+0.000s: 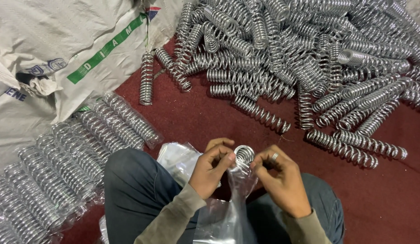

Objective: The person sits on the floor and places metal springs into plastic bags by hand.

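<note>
My left hand [213, 166] and my right hand [278, 178] pinch the mouth of a narrow clear plastic bag [239, 199] from either side. A shiny metal coil spring [244, 154] stands end-on in the bag's opening, between my fingertips. The bag hangs down between my knees. My right hand wears a ring. More clear bags [180, 160] lie on my left knee.
A big heap of loose chrome springs [300, 58] covers the dark red carpet [192, 117] ahead and to the right. Several bagged springs [74, 153] lie in a row at my left. White woven sacks [60, 49] lie at the upper left.
</note>
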